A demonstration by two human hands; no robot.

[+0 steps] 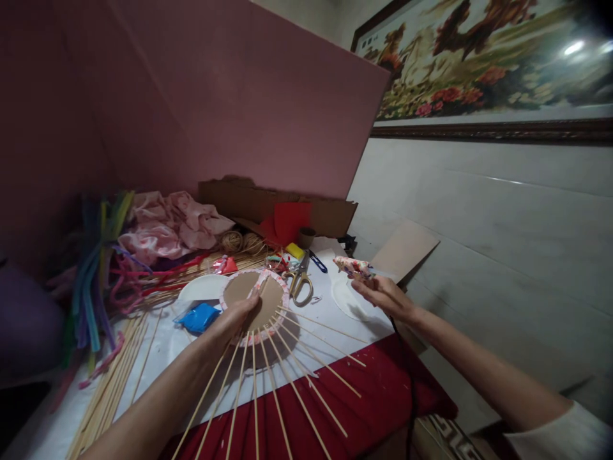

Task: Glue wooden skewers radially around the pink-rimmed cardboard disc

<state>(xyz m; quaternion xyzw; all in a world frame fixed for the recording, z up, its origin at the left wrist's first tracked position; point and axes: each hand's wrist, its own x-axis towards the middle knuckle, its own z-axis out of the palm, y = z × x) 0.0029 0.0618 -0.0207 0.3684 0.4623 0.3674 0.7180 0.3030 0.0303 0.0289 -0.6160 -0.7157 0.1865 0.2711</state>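
My left hand presses down on a round cardboard disc with a pink floral rim. Several thin bamboo sticks fan out from the disc's near edge toward me. My right hand is closed on a glue gun wrapped in floral tape, held above a white paper plate to the right of the disc. A black cord runs from that hand down over the table edge.
Gold-handled scissors, a blue packet, another white plate, twine balls, pink cloth, coloured pipe cleaners and loose sticks crowd the white and red table. A cardboard box stands behind. A wall lies at right.
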